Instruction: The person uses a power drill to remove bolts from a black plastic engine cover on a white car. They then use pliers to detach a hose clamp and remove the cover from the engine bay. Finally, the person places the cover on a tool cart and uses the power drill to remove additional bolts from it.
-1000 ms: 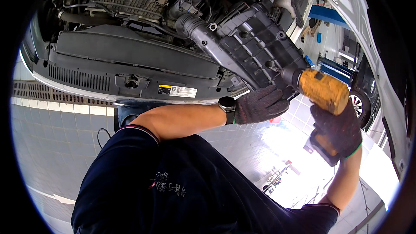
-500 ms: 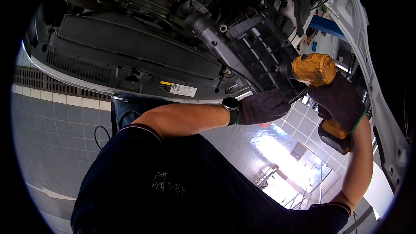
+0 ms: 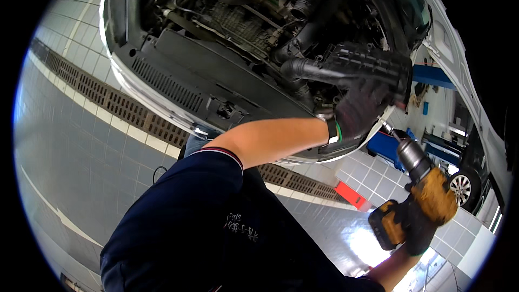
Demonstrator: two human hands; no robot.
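Observation:
My right hand (image 3: pixel 416 227), in a dark glove, is closed round the handle of a yellow cordless drill (image 3: pixel 432 194). A long metal bit (image 3: pixel 390 130) in its chuck points up and left, away from any part. My left hand (image 3: pixel 359 108), also gloved and slightly blurred, grips the near edge of a black plastic air filter housing (image 3: pixel 373 65). Ribs cross the housing's top, and it sits tilted at the right side of the engine bay. A black intake pipe (image 3: pixel 308 70) runs left from it. The left fingertips are partly lost against the dark plastic.
The car's front panel (image 3: pixel 178 84) curves between me and the engine (image 3: pixel 232 21). A raised white hood (image 3: pixel 459 48) borders the right. Below lie a floor grate (image 3: pixel 102 89) and a red box (image 3: pixel 351 194); a car wheel (image 3: pixel 462 189) stands beyond the drill.
The drill has come off the housing and swung down toward me, its bit now showing. My left hand has moved onto the housing, which has shifted and tilted. The view has turned too.

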